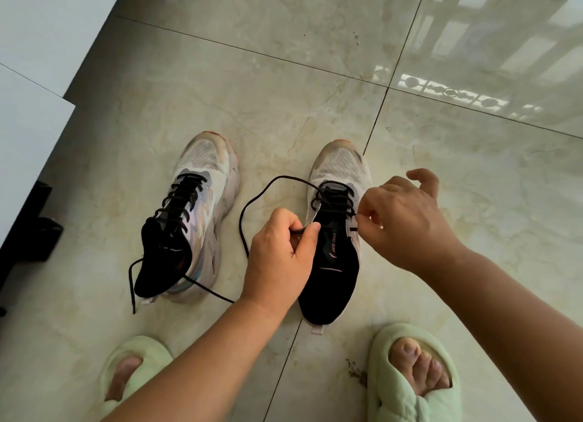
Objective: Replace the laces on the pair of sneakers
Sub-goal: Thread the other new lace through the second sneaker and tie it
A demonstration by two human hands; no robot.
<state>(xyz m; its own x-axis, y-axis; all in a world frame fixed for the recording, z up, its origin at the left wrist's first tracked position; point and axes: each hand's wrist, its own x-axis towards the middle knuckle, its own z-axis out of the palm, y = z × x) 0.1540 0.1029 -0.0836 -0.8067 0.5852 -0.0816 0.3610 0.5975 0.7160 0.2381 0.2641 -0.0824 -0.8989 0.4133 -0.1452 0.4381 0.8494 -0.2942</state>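
Two white mesh sneakers with black tongues stand on the tiled floor. The left sneaker (202,200) is laced in black, its loose ends trailing on the floor. The right sneaker (337,169) is laced partway with a black lace (252,200) that loops out to the left. My left hand (279,257) pinches that lace end between thumb and fingers, just left of the tongue. My right hand (407,222) pinches the other lace end at an eyelet on the shoe's right side, little finger raised.
My feet in pale green slippers, the left slipper (132,374) and the right slipper (413,377), stand near the bottom edge. A white cabinet (34,58) and a dark object (34,232) line the left side. Glossy marble tiles stretch ahead and to the right.
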